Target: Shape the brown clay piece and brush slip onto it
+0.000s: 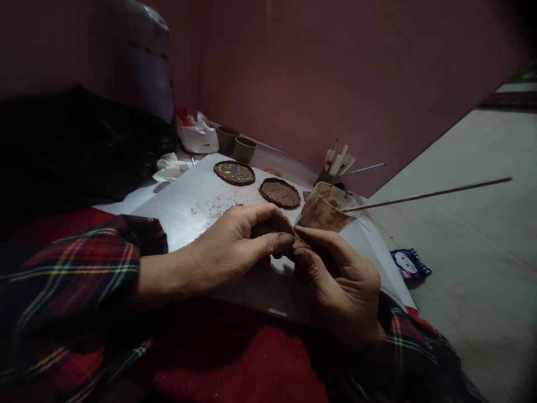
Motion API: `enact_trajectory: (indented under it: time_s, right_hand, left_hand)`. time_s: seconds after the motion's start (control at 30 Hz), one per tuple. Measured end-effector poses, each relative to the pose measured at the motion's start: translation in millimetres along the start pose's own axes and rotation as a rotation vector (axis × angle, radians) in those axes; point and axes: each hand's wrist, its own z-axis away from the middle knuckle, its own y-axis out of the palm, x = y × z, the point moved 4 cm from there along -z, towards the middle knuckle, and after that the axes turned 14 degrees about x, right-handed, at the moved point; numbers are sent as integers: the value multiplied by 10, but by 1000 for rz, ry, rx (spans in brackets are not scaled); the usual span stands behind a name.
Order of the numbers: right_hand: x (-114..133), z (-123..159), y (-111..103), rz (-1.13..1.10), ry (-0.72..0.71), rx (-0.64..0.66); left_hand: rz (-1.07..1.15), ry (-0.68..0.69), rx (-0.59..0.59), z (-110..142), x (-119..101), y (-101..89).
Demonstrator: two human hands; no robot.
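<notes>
A piece of brown clay (300, 244) is pinched between my two hands, above the near part of a white board (176, 210). My left hand (235, 243) curls its fingers over the clay, thumb pressed against it. On the other side, my right hand (339, 274) grips it between thumb and fingers; both thumbs are smeared brown. Much of the clay is hidden by the fingers. Beyond my hands lie two flat round clay pieces with raised rims: a plain one (279, 193) and one with yellow specks (234, 173).
Right of the clay pieces stands a clear tub smeared brown (327, 210), a long thin stick (436, 194) jutting rightward from it. Behind are a holder with white sticks (339, 162), two cups (244, 150) and a white plastic bag (198, 136). Crumbs (218, 207) dot the board.
</notes>
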Motion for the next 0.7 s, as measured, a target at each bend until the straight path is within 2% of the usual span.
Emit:
enact_trajectory:
  time_s: [0.17,0.27,0.37,0.53,0.7]
  right_hand:
    - [-15,15,-1,3,13,-2]
    - [-23,25,4,-24,6,-6]
    - [-32,43,12,-56,5,-19]
    - [-81,74,27,-124,46,-28]
    - [-77,41,24,7,14,2]
  left_hand:
    - [-16,42,-10,4,-3,1]
    - [70,72,-12,-3,1,4]
    - [145,40,15,-17,19,15]
    - [97,23,64,-36,27,13]
    - [106,41,40,-36,54,2]
